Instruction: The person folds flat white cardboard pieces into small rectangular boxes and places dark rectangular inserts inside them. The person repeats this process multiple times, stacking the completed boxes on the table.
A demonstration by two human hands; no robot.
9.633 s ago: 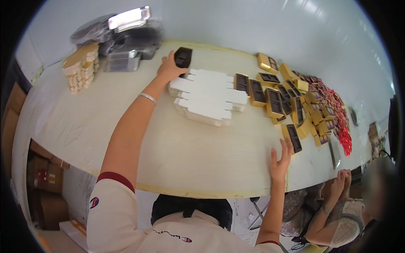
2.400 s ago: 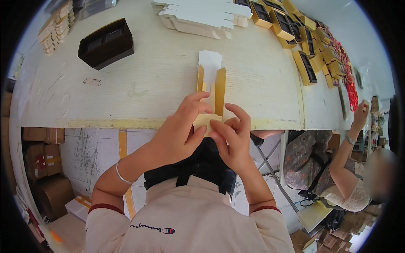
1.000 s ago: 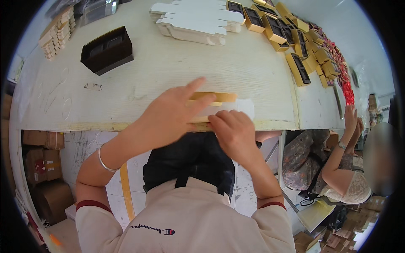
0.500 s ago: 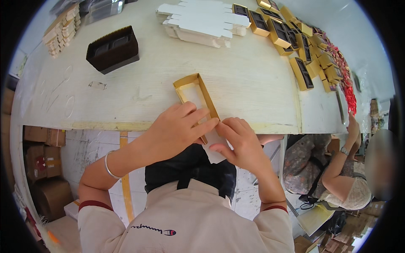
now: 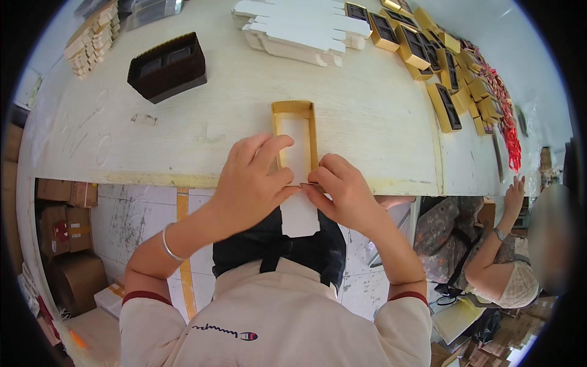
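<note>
A small gold cardboard box [image 5: 312, 131], its inside floor white, lies lengthwise at the table's front edge. The far end and both long sides stand up; at the near end a white flap [image 5: 300, 219] hangs out over my lap. My left hand [image 5: 249, 183] pinches the near left corner between thumb and fingers, with one finger reaching over the box's inside. On the near right corner, my right hand [image 5: 343, 192] pinches the folded end tabs. The fingertips of both hands almost meet there, partly hiding the tabs.
A stack of dark plastic trays [image 5: 168, 73] stands at left on the table [image 5: 244, 92]. Flat white card blanks [image 5: 299, 27] are piled at the back. Several gold boxes with dark inserts [image 5: 444, 109] and red ribbons [image 5: 510, 147] lie right, near another person's hand [image 5: 515, 192].
The box has turned from slanted to nearly straight in front of me. Both hands have shifted to its near end, and their fingertips have come together there. The other person's hand has lowered slightly.
</note>
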